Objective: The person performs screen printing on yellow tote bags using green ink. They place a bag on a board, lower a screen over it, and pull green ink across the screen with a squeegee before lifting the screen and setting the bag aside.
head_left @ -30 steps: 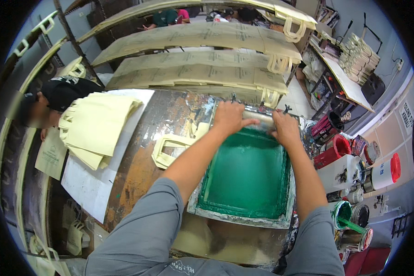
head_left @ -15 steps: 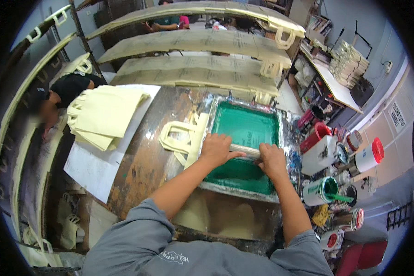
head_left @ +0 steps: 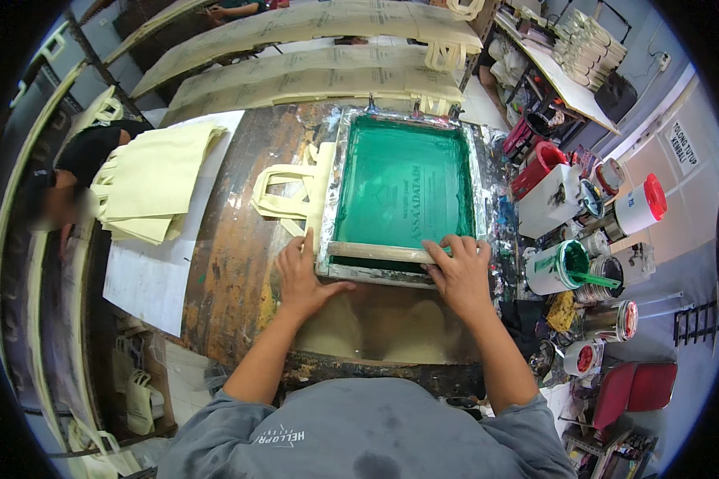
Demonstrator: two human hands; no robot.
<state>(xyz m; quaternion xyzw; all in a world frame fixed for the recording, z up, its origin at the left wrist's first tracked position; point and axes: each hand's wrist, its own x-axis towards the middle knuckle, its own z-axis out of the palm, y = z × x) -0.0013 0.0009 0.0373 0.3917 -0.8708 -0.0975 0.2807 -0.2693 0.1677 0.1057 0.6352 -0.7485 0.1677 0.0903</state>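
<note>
A screen-printing frame [head_left: 325,219] with green ink spread over its mesh [head_left: 403,172] lies on the stained table before me. Dark lettering shows through the mesh. Along the near end of the frame rests a wooden squeegee [head_left: 379,251]. My right hand [head_left: 462,275] grips its right end, fingers over the top and thumb on the near side. Beside the frame's near left corner, my left hand [head_left: 299,281] has its fingers apart, thumb pointing toward the near edge, off the squeegee. A pale yellow cloth bag [head_left: 284,191] lies partly under the frame, its handles sticking out left.
Stacked pale yellow bags [head_left: 160,176] lie on a white sheet [head_left: 148,275] at left, near another person's arm [head_left: 76,191]. Racks [head_left: 311,76] of printed bags stand beyond. At right are ink tubs, a green-smeared white bucket [head_left: 547,267] and a red chair [head_left: 631,391].
The squeegee has come from mid-screen to the frame's near end. My left hand has let go of it and moved to the near left corner; my right hand still holds it.
</note>
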